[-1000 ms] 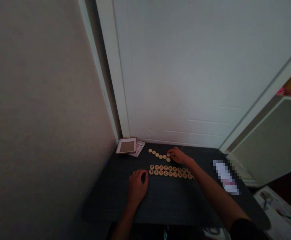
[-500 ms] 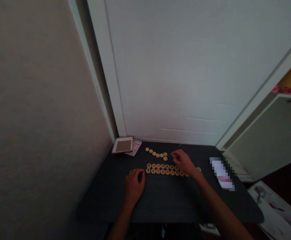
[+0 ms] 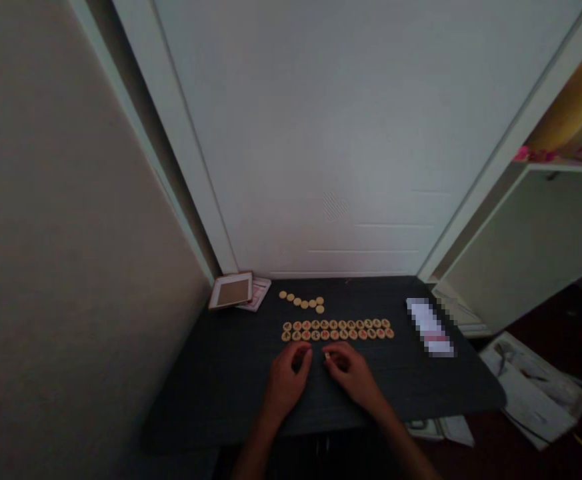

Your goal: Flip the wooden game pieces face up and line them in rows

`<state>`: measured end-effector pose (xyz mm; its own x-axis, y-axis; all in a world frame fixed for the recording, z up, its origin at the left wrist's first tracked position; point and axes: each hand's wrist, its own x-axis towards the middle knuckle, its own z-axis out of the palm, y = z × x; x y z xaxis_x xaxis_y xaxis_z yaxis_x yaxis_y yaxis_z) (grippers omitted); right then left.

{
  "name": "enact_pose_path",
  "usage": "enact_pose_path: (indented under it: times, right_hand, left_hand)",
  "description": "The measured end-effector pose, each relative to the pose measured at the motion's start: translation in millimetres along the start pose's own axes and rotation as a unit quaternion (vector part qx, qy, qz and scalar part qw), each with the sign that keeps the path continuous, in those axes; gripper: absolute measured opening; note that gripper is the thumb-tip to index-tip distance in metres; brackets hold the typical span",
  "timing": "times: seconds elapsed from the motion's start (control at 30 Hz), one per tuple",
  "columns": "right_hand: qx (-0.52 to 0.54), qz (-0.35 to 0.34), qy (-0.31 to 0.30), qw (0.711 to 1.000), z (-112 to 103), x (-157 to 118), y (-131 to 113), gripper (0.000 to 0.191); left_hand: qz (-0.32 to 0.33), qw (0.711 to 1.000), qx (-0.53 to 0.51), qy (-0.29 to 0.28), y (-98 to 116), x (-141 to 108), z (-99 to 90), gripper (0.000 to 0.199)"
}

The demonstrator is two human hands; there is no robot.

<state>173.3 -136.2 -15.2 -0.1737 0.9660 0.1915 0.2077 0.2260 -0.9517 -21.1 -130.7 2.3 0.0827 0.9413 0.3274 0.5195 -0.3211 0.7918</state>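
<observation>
Two long rows of round wooden Chinese chess pieces (image 3: 334, 325) with red and black characters lie face up across the dark table. Just in front of their left part is my left hand (image 3: 291, 370), its fingers curled and the thumb brought to the fingertips, with no piece visible between them. Close to its right, my right hand (image 3: 349, 370) pinches a single Chinese chess piece (image 3: 327, 356) on edge between thumb and fingers. Behind the rows, several plain-faced pieces (image 3: 305, 305) form a crooked line, blank sides up.
A shallow box or frame (image 3: 231, 291) rests on a pinkish-white box (image 3: 258, 294) at the table's back left. A blurred-out white item (image 3: 429, 328) lies at the right of the table (image 3: 221, 393). A white panel (image 3: 291, 133) rises behind. Papers (image 3: 535, 393) lie low at the right.
My right hand has come back from beyond the rows to their near side, beside my left hand, with a piece in its pinch. The view has shifted a little.
</observation>
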Motion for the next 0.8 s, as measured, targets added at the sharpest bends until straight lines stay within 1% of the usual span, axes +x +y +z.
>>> enact_pose_path:
  times: [0.1,0.23,0.33,0.47,0.57,0.8]
  right_hand:
    - [0.042,0.014,0.01,0.999,-2.7,1.4,-1.5,0.027]
    - [0.089,0.035,0.008,0.995,-5.3,0.6,0.1,0.031]
    - [0.097,0.045,0.0,0.994,-4.9,0.4,1.7,0.035]
    - [0.105,0.051,-0.006,0.993,-2.8,1.1,2.3,0.038]
    - [0.096,0.054,0.005,0.994,-1.8,1.3,1.2,0.039]
    - [0.052,0.059,0.03,0.996,-2.0,1.0,-3.0,0.037]
  left_hand:
    - [0.018,0.999,-0.01,-0.024,10.9,2.2,15.6,0.014]
    - [0.019,0.999,-0.014,-0.048,8.3,3.7,24.1,0.014]
    - [0.007,0.997,-0.019,-0.068,5.1,1.4,24.0,0.016]
    - [-0.015,0.997,-0.021,-0.079,5.5,-0.4,22.8,0.018]
    - [-0.022,0.996,-0.025,-0.079,6.8,0.3,22.3,0.018]
    - [-0.011,0.995,-0.032,-0.096,9.8,1.0,19.2,0.018]
